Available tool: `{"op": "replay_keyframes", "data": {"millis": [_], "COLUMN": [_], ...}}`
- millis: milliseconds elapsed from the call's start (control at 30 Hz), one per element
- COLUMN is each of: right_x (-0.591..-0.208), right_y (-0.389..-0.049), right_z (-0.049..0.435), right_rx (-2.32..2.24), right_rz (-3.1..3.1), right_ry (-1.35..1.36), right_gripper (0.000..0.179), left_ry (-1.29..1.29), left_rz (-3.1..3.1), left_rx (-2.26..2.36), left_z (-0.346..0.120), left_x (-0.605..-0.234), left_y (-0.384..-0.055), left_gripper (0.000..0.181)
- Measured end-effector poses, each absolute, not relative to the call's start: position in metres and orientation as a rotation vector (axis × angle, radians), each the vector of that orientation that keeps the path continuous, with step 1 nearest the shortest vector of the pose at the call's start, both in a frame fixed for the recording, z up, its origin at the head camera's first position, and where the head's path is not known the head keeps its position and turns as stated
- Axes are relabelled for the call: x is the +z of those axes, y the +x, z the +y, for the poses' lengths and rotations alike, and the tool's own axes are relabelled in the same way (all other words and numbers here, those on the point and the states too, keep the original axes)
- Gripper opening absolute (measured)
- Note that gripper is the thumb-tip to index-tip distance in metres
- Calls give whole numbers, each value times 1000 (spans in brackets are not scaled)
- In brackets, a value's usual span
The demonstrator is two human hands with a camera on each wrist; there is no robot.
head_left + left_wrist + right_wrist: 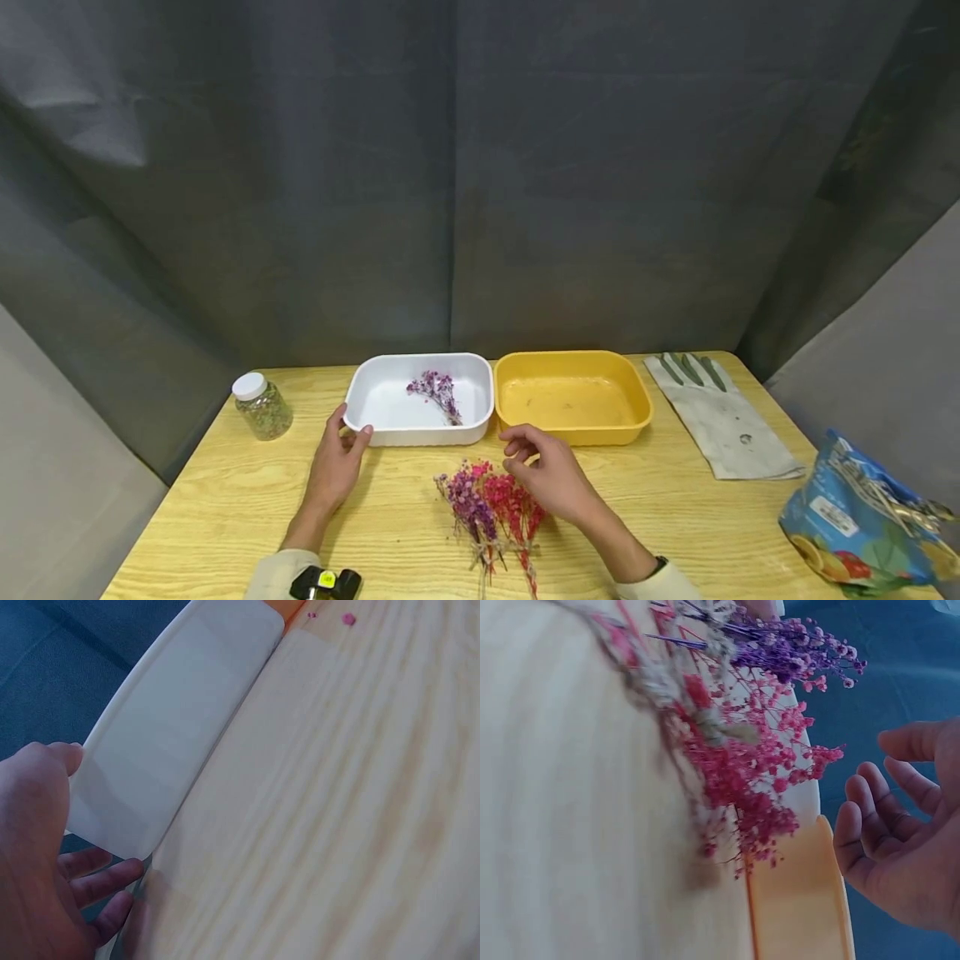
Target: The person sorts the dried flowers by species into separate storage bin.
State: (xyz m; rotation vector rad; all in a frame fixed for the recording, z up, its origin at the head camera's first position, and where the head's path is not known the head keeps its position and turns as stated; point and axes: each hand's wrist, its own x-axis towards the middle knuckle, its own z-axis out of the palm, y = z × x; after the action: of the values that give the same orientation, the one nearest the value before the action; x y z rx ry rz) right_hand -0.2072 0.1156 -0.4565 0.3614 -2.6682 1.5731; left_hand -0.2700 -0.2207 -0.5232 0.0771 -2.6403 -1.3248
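Note:
My left hand [337,463] grips the near left corner of a white plastic tub [431,436], with the thumb [66,756] at the rim and fingers bent around the end. Inside the tub lies a small sprig of purple dried flowers [437,388]. Over the table, my right hand [553,477] hovers with loosely bent fingers and holds nothing. Just beneath and left of it lie bunches of dried flowers, one purple [470,505] and one pink-red [516,505]. Twine [712,726] ties their stems, as the right wrist view shows.
A yellow tub [573,435] stands right beside the white one. Far left is a white-lidded jar [262,407] of dried greenish bits. To the right lie a grey cloth [731,429] bearing green leaf shapes and a blue printed bag [855,521]. Dark curtain [450,183] hangs behind.

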Motion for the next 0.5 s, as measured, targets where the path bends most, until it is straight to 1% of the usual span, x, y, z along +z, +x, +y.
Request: {"op": "replay_keyframes", "data": {"millis": [200, 500], "right_x": [-463, -472], "right_y": [-195, -180], "right_z": [122, 124], "right_rx": [1614, 1526], "right_rz": [-2668, -2687], "right_ry": [355, 414], "right_gripper": [25, 28], "left_ry": [79, 97], "left_rz": [-2639, -2636], "left_rx": [-1326, -1370], "left_z": [-221, -221], "left_x": [-524, -522], "left_y": [-269, -271], "left_gripper": [76, 77]}}
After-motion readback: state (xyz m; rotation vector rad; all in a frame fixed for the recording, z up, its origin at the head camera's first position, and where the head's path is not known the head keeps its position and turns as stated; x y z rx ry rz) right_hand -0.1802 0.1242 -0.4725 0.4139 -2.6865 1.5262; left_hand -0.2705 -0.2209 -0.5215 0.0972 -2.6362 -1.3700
